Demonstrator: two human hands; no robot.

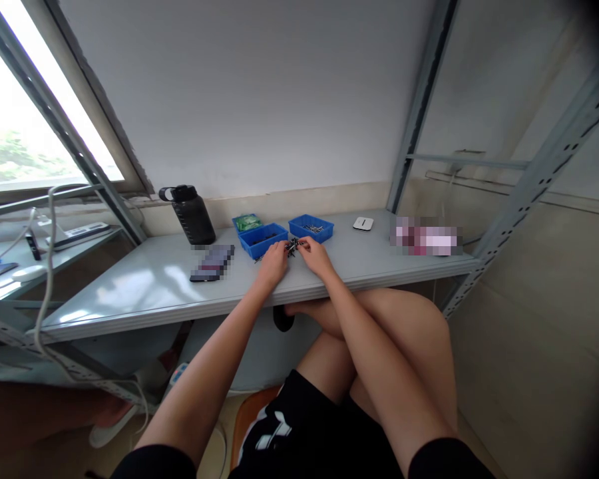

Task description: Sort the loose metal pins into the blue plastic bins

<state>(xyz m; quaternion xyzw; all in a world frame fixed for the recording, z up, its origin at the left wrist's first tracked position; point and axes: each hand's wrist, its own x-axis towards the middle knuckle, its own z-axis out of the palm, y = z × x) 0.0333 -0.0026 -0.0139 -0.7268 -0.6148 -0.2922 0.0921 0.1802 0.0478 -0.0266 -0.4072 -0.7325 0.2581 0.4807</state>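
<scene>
My left hand (274,261) and my right hand (315,255) meet at a small pile of thin black and silvery parts (292,247) on the grey shelf top (349,263). Both sets of fingers are bent in and pressed together at the pile. What each pinches is too small to make out. Just behind my left hand stands a blue bin (254,250) with dark small parts inside. Another blue bin (324,234), holding slim silvery pieces, is behind my right hand. A few loose bits lie beside my left hand.
Farther back is a blue container with a green packet (248,222). A black water bottle (192,216) and a blurred phone-like object (212,264) are on the left. To the right lie a white square item (363,224) and a blurred pink object (424,238). Another person's leg (44,416) shows lower left.
</scene>
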